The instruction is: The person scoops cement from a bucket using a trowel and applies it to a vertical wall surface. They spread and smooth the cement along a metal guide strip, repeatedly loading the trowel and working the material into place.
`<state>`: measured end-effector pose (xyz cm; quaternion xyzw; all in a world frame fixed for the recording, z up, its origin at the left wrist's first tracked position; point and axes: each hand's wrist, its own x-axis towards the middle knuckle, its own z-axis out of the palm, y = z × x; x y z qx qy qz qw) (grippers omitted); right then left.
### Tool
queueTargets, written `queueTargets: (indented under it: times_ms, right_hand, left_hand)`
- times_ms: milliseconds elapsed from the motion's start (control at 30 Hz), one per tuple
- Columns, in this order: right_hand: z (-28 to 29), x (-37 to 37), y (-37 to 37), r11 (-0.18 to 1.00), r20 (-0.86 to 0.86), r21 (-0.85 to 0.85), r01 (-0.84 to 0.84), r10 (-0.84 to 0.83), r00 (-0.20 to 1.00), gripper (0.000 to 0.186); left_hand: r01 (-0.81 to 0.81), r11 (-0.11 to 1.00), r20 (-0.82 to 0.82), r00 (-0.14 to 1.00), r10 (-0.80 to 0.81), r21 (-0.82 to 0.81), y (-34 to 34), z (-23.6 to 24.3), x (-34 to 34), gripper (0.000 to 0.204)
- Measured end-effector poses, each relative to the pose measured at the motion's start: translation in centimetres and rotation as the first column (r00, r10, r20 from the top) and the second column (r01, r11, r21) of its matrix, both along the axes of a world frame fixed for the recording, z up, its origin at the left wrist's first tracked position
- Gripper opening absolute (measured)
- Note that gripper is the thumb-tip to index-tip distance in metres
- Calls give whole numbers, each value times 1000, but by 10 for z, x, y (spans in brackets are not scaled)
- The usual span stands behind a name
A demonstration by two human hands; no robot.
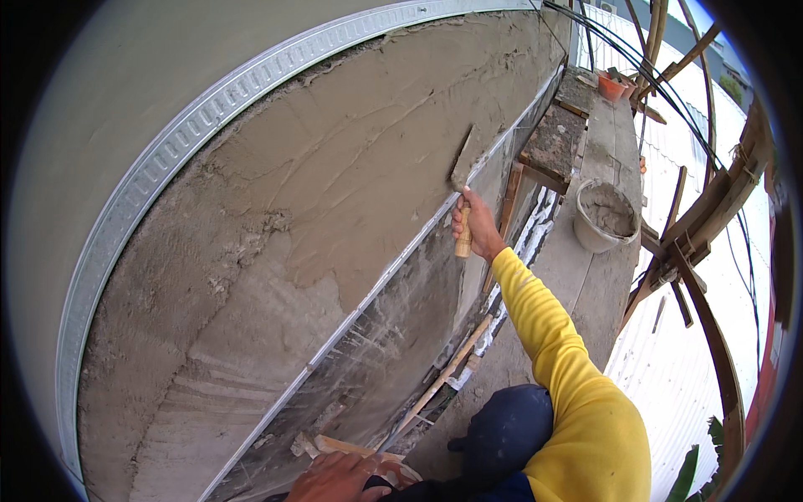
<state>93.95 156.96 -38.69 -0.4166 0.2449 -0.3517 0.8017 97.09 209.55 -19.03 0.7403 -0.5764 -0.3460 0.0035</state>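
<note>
My right hand (pixel 479 227) is wrapped round the wooden handle of a trowel (pixel 465 159). The trowel's blade lies against the wet mortar on the wall (pixel 368 159), just above a thin metal strip (pixel 368 303) running diagonally along it. At the lower edge, only the back of my left hand (pixel 335 478) shows clearly. Its fingers are partly cut off and hidden, so I cannot see what they hold. Right of my right hand, a pale bucket (pixel 595 238) of grey mortar stands on the planks.
A broad perforated metal strip (pixel 180 151) curves along the mortar's upper edge. A long wooden handle (pixel 447 368) leans by the wall. Concrete-crusted boards (pixel 554 140) and an orange container (pixel 611 87) sit farther along the planks (pixel 569 276). Wooden scaffold poles (pixel 711 213) and dark cables stand at right.
</note>
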Motion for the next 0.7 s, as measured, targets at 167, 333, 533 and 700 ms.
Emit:
queueTargets:
  times_ms: [167,333,533,700]
  right_hand:
    - [18,28,179,968,80,134,-214,204,976,37]
    - [-9,-36,259,716,-257,-221,-662,612,748,42]
    - [-33,-102,190,929,-460,-139,-344,247,853,28]
    - [-56,-173,107,956,-225,-19,291,-288,931,33]
  left_hand:
    - [44,999,-39,998,-44,4,-9,-8,-1,49]
    - [137,987,-85,988,-130,81,-37,-6,3,48]
    - [110,986,57,991,-118,126,-44,-18,2,49]
    - [76,970,53,994,-91,231,-63,-29,-2,54]
